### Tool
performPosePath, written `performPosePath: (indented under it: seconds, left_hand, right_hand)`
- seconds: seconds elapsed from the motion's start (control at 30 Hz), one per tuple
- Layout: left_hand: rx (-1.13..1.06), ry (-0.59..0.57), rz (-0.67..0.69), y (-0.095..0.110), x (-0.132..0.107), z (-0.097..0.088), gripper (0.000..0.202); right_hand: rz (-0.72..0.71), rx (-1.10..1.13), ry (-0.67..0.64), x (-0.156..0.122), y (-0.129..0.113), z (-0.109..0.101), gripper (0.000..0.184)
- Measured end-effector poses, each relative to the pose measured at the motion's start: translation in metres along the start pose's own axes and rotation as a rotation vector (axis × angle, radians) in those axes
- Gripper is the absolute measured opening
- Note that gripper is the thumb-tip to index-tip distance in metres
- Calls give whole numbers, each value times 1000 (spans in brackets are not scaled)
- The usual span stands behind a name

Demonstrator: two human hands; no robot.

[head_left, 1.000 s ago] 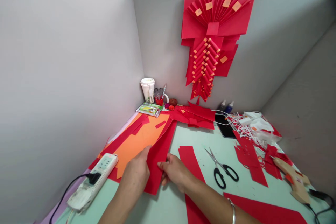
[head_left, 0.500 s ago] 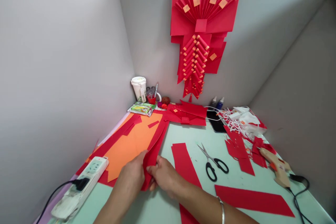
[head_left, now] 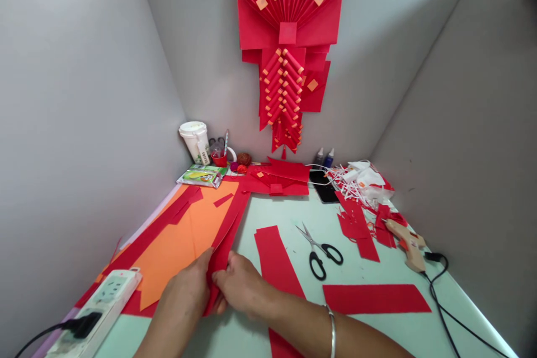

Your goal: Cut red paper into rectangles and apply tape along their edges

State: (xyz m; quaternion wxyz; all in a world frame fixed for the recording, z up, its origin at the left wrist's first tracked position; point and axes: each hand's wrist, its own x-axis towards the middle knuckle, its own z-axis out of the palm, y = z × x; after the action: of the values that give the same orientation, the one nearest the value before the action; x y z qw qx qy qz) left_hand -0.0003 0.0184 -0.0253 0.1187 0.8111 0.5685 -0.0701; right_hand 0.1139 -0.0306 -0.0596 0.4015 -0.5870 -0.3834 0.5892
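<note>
Left hand (head_left: 185, 293) and right hand (head_left: 243, 285), curled inward, pinch a long, matte red paper strip (head_left: 220, 260) between them.

The pale green flat-topped bench (head_left: 285, 210) carries black-handled metal scissors (head_left: 311, 240), blades parted, right of a long red paper strip (head_left: 277, 260) and beyond a second, crosswise strip of red paper (head_left: 375, 298). A white rectangular plastic power strip (head_left: 104, 305) lies near the left edge, a beige plastic glue gun (head_left: 409, 242) near the right, a flat black rectangular slab (head_left: 324, 187) toward the back.
</note>
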Motion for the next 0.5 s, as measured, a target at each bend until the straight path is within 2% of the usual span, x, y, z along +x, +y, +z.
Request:
performPosePath:
  seconds: [0.13,0.23,0.4,0.5]
  left_hand:
    - [41,-28,32,-2,3,3,51]
    - [34,5,35,-7,5,13,51]
    - [-61,203,75,-20,7,47,46]
    - [-101,332,166,-30,11,68,46]
  right_hand:
    - [12,19,10,0,0,-1,11]
    - [32,49,-17,0,2,-2,9]
    - [33,72,-80,-5,3,-8,13]
    - [29,54,-126,-9,2,-11,18]
